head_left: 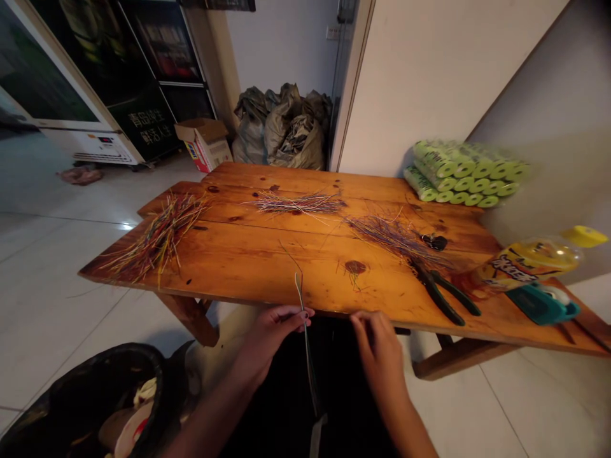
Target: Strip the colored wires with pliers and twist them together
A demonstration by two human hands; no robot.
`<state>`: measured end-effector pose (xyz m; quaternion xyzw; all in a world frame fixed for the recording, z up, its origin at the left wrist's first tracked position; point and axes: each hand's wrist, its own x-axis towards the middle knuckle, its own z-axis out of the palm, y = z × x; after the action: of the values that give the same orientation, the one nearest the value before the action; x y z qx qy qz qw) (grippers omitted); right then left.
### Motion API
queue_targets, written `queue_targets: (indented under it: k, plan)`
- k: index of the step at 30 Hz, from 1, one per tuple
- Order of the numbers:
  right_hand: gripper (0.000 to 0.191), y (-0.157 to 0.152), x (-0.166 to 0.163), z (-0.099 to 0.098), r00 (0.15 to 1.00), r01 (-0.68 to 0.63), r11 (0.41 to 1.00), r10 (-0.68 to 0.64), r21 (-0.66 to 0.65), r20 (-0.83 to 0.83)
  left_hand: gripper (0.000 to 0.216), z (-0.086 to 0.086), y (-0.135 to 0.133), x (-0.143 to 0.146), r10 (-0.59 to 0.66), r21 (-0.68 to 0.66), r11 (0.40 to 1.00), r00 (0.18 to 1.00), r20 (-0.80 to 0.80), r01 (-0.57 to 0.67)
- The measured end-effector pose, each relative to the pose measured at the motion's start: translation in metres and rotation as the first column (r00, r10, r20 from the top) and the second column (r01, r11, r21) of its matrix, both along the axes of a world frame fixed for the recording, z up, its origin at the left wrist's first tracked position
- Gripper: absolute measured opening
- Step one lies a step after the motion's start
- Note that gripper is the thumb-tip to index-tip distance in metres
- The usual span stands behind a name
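My left hand [287, 320] pinches a thin bundle of wires [309, 366] in front of the table's near edge. The wires run upright, with their loose ends above my fingers and the lower part hanging over my dark clothing. My right hand [377, 337] is held by the same edge, apart from the bundle, its fingers curled together; what they hold, if anything, is hidden. Small wire scraps [354, 278] lie ahead of it. Beyond are a pile of pale wires [298, 203], a purplish pile [389, 235] and a red and yellow pile [162, 238].
On the wooden table [258, 254], to the right, are dark-handled pliers [443, 296], a tilted drink bottle [529, 264], a teal tape dispenser [541, 304] and green-wrapped rolls [465, 175]. A lined bin [157, 362] stands at lower left. Sacks [291, 130] and a carton [205, 143] sit behind.
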<state>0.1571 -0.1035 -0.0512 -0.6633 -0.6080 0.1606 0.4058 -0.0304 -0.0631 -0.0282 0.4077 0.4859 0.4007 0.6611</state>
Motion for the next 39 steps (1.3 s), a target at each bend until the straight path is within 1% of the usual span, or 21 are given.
queue_targets:
  k: [2,4,7,10,13,20,23,27,32,37,39]
  plan:
    - [0.027,0.009,0.021,-0.005,0.964,0.041,0.996,-0.06,0.076,0.261,0.022,0.001,0.003,-0.005,-0.021,-0.011,1.0,1.0,-0.011,0.021]
    - [0.034,0.016,0.037,-0.011,0.893,0.027,0.996,-0.062,0.083,0.447,0.022,0.002,0.003,-0.008,-0.036,-0.012,0.999,0.999,-0.02,0.036]
    - [0.037,0.02,0.047,-0.02,0.798,0.03,0.998,-0.055,0.052,0.6,0.022,0.0,0.002,-0.009,-0.048,-0.012,0.999,0.999,-0.025,0.047]
    - [0.038,0.016,0.049,-0.025,0.74,0.04,0.998,-0.067,0.055,0.669,0.024,-0.003,0.002,-0.008,-0.07,-0.023,0.997,0.997,-0.026,0.07]
    - [0.039,0.014,0.05,-0.027,0.729,0.029,0.997,-0.066,0.065,0.682,0.025,-0.004,0.003,-0.007,-0.089,-0.024,0.996,0.996,-0.024,0.089]
    - [0.04,0.021,0.052,-0.028,0.719,0.006,0.998,-0.053,0.07,0.693,0.022,-0.001,0.002,-0.006,-0.106,-0.014,0.994,0.994,-0.025,0.106]
    - [0.04,0.015,0.057,-0.03,0.713,-0.03,0.997,-0.028,0.07,0.701,0.019,0.0,0.002,-0.007,-0.096,-0.023,0.995,0.995,-0.015,0.095]
    - [0.042,0.002,0.074,-0.037,0.7,-0.089,0.992,-0.001,0.089,0.714,0.02,0.0,-0.001,-0.007,-0.107,-0.024,0.994,0.994,-0.019,0.107]
    - [0.037,-0.003,0.088,-0.042,0.757,-0.18,0.982,0.097,0.063,0.646,0.018,-0.003,-0.003,-0.002,-0.146,-0.055,0.988,0.989,-0.004,0.145]
    - [0.032,-0.001,0.086,-0.033,0.817,-0.192,0.979,0.121,0.069,0.563,0.021,-0.004,-0.004,0.001,-0.186,-0.057,0.981,0.982,-0.031,0.184]
    - [0.031,0.001,0.085,-0.029,0.862,-0.183,0.98,0.125,0.073,0.491,0.022,-0.004,-0.005,0.001,-0.196,-0.063,0.979,0.98,-0.039,0.193]
